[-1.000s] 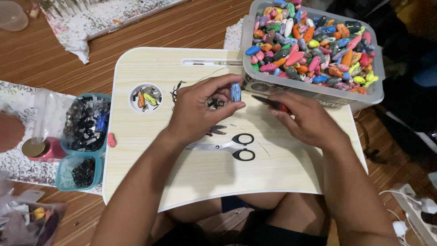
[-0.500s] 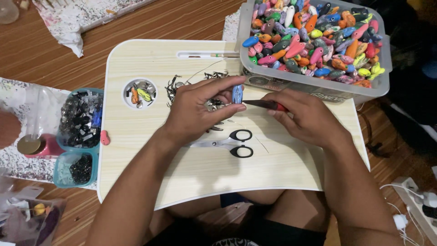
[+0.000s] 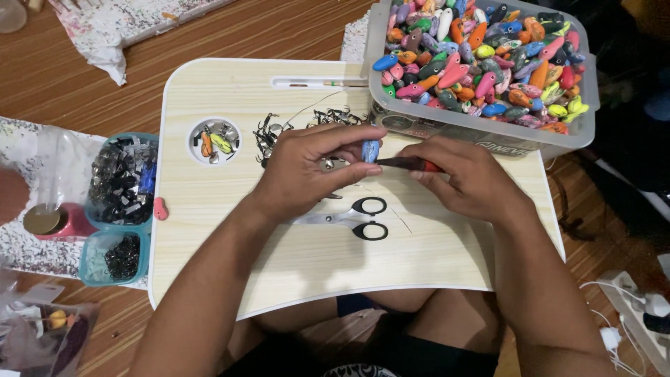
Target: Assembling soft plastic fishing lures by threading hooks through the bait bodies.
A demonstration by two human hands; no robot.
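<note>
**Blue lure body pinched at counter centre**

Left hand [image 3: 307, 167] closed, pinching small blue lure body [image 3: 370, 151] by fingertips above middle of counter [image 3: 447, 258]. Right hand [image 3: 464, 178] closed around red-handled tool [image 3: 412, 164], tip meeting the lure. Black-handled scissors [image 3: 352, 218] lying just below. Clear tub [image 3: 481, 129] of coloured lures at far right corner.

Scissors [image 3: 352, 218], teal trays [image 3: 112, 209], power strip [image 3: 638, 314]
</note>
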